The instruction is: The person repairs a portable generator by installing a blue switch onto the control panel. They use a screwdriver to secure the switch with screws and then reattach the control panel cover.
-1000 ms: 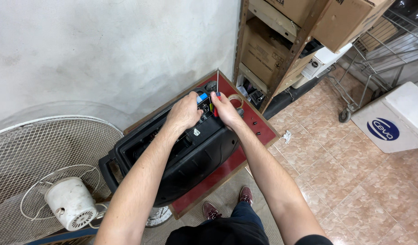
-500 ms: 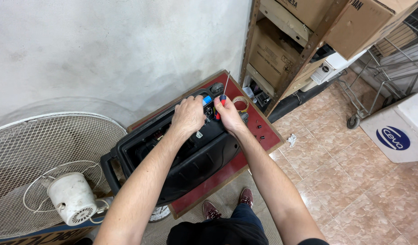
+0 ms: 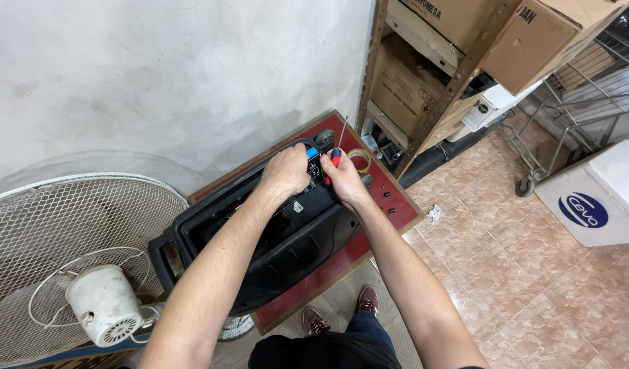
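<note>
Two bare hands work at the far end of a black plastic casing lying open on a red board by a white wall. Left hand curls down onto the casing's top edge, fingers bent, grip unclear. Right hand is closed round a red-handled screwdriver, shaft pointing up. Tape roll sits just beside; fan guard at left.

The bulky black plastic speaker cabinet lies on the dark red wooden surface, against the wall. Left of it stands the white wire-caged fan; right, the wooden shelving rack (cardboard boxes on its shelves). Both hands rest at the cabinet's far end.
</note>
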